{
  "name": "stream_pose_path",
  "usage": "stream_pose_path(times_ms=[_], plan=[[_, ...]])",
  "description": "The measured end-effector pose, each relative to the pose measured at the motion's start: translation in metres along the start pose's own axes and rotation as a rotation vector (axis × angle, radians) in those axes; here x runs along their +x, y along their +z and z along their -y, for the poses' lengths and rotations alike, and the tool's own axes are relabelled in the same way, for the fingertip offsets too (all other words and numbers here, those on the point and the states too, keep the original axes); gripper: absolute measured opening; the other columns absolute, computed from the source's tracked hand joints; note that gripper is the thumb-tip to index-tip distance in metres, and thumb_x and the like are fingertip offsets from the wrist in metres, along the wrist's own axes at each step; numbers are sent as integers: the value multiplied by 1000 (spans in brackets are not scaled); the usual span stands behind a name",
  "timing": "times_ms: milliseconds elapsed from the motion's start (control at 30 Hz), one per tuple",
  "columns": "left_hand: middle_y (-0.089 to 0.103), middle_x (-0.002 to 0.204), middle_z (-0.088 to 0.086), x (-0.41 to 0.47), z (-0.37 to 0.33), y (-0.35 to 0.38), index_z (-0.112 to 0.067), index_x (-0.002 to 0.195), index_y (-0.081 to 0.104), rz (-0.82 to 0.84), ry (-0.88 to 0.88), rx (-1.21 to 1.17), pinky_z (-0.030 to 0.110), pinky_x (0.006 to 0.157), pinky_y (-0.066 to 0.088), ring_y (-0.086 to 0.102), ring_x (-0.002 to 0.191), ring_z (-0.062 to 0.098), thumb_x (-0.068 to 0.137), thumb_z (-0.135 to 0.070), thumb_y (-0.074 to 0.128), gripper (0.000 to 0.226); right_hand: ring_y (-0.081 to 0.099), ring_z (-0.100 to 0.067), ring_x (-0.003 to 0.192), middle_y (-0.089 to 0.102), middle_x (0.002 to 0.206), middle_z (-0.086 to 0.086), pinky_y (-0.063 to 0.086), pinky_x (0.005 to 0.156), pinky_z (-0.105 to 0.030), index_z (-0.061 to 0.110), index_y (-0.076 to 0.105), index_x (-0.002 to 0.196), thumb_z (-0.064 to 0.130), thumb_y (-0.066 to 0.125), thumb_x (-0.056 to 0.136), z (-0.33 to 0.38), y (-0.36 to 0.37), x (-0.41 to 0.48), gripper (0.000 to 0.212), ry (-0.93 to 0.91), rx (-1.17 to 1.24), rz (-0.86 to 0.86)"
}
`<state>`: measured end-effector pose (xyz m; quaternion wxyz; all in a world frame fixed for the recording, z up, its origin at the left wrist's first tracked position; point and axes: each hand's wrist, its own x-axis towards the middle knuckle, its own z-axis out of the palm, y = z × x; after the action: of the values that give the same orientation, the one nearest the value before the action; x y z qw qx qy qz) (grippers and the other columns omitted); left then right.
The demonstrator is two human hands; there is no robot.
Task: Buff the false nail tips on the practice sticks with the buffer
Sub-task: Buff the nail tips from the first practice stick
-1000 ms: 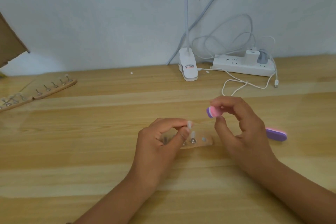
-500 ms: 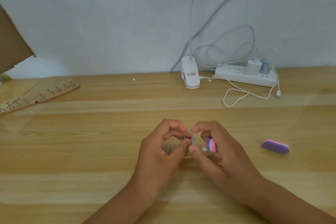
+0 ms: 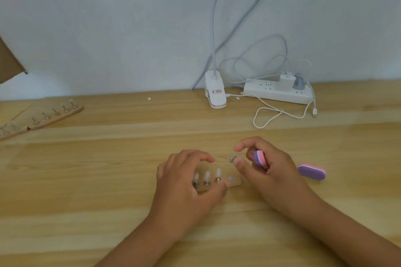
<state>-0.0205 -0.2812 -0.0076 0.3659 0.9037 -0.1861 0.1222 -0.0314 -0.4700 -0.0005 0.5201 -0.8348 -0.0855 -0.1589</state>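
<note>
Passes from L hand (image 3: 184,191) to R hand (image 3: 273,171): one practice stick (image 3: 233,158) w/ its tip, now pinched btwn R thumb & index just above R end of wooden holder (image 3: 235,182). No longer out at R fingertips as 1 s ago: buffer (image 3: 260,158), now tucked back under R mid fingers. No more pinching in the air for L; now arches over holder, thumb on near edge, fingers curled over far edge. Apart again after meeting 0.5 s ago. Now uncovered: three nail tips (image 3: 218,173) standing in a row, plus bare socket (image 3: 230,178) beside them.
</note>
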Motion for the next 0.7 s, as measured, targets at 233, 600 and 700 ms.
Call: stream_pose_path(times_ms=[233,600,700], plan=[[54,87,-22,-1,5,4,-42,89,59,34,57,128,21,86,25,43,90,-1,73,-56,64,22,30,-4,51,36,53,15,28,53,-13,22,69,90,14,79,85,-7,-14,8,14,35,15,300],[53,85,-24,1,24,-24,-53,80,54,259,-51,97,13,79,32,46,89,-7,51,-69,48,33,44,-4,97,41,100,19,36,83,-22,30,42,113,29,44,96,1,-31,9,17,-21,-769,359],[55,83,-16,15,26,-39,-59,73,57,439,-106,108,9,73,38,52,92,-4,56,-61,60,17,31,-10,123,34,127,12,27,102,-21,27,43,125,39,38,91,7,-33,12,37,-96,-783,410]])
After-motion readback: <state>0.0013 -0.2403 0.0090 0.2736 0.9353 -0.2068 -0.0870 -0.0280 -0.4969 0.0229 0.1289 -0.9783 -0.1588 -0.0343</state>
